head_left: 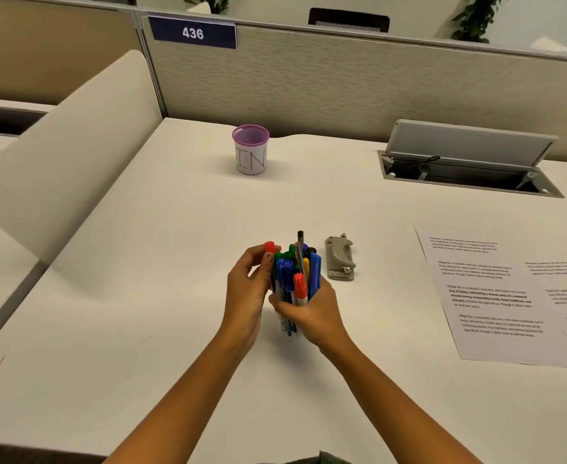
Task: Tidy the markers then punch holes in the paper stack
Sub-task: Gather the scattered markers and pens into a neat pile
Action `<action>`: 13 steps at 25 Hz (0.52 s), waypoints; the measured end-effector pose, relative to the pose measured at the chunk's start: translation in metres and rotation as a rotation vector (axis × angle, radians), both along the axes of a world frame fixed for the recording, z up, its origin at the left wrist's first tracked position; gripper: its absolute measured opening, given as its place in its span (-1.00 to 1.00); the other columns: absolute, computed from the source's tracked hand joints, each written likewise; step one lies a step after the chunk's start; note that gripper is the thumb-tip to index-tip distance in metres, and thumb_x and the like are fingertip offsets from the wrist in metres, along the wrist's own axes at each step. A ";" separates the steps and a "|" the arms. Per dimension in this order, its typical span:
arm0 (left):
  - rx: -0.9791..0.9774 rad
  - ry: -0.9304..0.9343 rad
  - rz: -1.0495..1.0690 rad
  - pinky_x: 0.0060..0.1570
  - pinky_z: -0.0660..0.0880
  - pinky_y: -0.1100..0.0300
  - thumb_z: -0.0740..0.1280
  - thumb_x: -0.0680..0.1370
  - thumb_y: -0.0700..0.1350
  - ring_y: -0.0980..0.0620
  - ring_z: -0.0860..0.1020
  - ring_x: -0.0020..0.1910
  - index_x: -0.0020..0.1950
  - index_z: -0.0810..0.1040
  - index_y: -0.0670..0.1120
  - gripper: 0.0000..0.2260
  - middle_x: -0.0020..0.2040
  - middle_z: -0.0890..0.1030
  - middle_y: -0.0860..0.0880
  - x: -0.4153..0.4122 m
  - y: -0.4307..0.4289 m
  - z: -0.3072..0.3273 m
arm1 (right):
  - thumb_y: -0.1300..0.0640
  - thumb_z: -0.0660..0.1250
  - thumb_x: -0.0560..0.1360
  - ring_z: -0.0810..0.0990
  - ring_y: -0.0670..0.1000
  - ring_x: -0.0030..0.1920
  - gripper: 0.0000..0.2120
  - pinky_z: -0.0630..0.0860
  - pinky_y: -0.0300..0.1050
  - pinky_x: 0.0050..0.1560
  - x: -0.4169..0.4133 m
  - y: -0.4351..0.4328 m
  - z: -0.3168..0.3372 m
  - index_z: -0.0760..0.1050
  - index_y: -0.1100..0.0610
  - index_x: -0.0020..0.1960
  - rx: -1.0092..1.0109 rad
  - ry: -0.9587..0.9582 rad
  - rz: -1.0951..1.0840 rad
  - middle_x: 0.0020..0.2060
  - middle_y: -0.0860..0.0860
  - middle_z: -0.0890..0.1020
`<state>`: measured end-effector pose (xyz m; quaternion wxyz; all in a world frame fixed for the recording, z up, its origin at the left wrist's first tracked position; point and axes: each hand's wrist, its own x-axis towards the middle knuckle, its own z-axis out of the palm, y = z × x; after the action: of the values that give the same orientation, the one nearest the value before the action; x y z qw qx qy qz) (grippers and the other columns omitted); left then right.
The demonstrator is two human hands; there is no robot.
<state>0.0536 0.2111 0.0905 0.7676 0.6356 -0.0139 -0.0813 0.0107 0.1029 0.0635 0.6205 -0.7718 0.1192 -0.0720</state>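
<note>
We hold the bundle of markers (295,279) upright above the counter (141,296), our left hand (247,289) and right hand (312,313) both closed around it. The hole punch (339,261) sits just beside them, the paper stack (496,296) farther right.

Markers bunched upright at mid-desk, hole punch and paper to their right.

The bundle of markers (293,279) stands caps up, in red, green, blue, yellow and black. A grey hole punch (339,259) lies just beside it. Printed paper sheets (496,296) lie flat, overlapping, well apart towards the right edge.
</note>
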 end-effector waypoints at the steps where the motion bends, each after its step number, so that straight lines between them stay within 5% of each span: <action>1: 0.022 -0.048 -0.020 0.04 0.56 0.22 0.20 0.54 0.07 0.04 0.61 0.11 0.09 0.56 0.02 -0.76 0.05 0.65 0.04 0.000 -0.002 0.001 | 0.16 0.53 0.33 0.64 -0.16 -0.27 -0.55 0.57 -0.37 -0.31 0.003 0.001 -0.001 0.41 -0.14 0.08 -0.003 -0.037 0.003 -0.22 -0.13 0.62; 3: 0.025 -0.138 -0.079 0.01 0.53 0.33 0.13 0.52 0.17 0.11 0.59 0.14 0.15 0.51 0.04 -0.66 0.07 0.62 0.12 0.001 -0.007 0.001 | 0.16 0.52 0.35 0.62 -0.14 -0.40 -0.58 0.55 -0.34 -0.42 0.009 0.003 -0.004 0.40 -0.15 0.04 0.034 -0.081 -0.011 -0.29 -0.07 0.61; 7: 0.008 -0.252 -0.189 0.04 0.52 0.31 0.35 0.28 0.36 0.13 0.56 0.16 0.24 0.37 0.08 -0.37 0.10 0.55 0.20 0.011 -0.009 0.000 | 0.07 0.48 0.32 0.63 -0.13 -0.20 -0.57 0.57 -0.31 -0.22 0.027 0.003 -0.010 0.48 0.18 0.13 0.035 -0.146 -0.046 -0.17 -0.04 0.63; 10: 0.094 -0.285 -0.241 0.11 0.52 0.25 0.55 0.23 0.01 0.11 0.53 0.22 0.29 0.28 0.13 -0.29 0.13 0.52 0.25 0.019 -0.012 -0.001 | 0.11 0.41 0.43 0.63 -0.16 -0.03 -0.70 0.55 -0.36 -0.11 0.037 0.005 -0.014 0.47 0.08 0.14 0.031 -0.180 -0.052 -0.07 -0.08 0.63; 13: 0.156 -0.308 -0.239 0.07 0.51 0.35 0.58 0.23 -0.10 0.20 0.52 0.20 0.28 0.27 0.15 -0.26 0.11 0.50 0.31 0.026 -0.019 -0.007 | 0.13 0.37 0.48 0.59 -0.28 0.01 -0.71 0.51 -0.46 -0.09 0.044 0.005 -0.016 0.39 -0.10 0.12 0.018 -0.192 -0.071 -0.05 -0.19 0.58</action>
<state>0.0795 0.1925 0.0831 0.6897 0.6919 -0.2000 -0.0745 0.0542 0.1074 0.0473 0.6328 -0.7511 0.0872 -0.1666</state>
